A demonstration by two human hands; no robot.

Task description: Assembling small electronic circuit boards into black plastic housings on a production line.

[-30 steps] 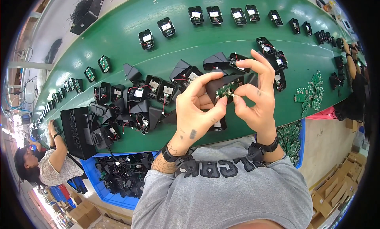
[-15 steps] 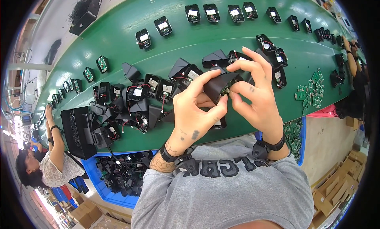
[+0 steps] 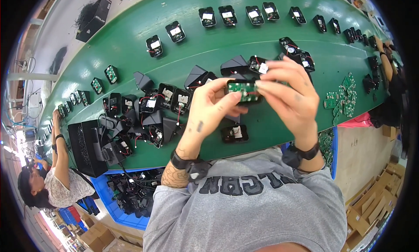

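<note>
My left hand point(image 3: 208, 106) is closed around a small black casing point(image 3: 251, 100), with its thumb lying over the green circuit board point(image 3: 248, 91) inside. The open side of the casing faces up, so the board's components show. At the right end of the board, my right hand point(image 3: 290, 95) has its fingers drawn together. They are slightly blurred, and what they pinch is hidden. Directly below the held casing, an open black casing point(image 3: 235, 134) with a white part inside lies on the green table. Just beyond my fingers sits another open casing point(image 3: 257, 64) with red wires.
Many black casings point(image 3: 150, 104) with wires cluster left on the green table point(image 3: 192, 47). Loose circuit boards point(image 3: 345, 97) lie right. A black box point(image 3: 83, 147) stands near a co-worker point(image 3: 56, 182). A blue bin point(image 3: 126, 217) of black parts sits below the table edge.
The casing has turned from its closed side to show the board inside. My right hand has shifted right, to the casing's end. The open casing below has come into view.
</note>
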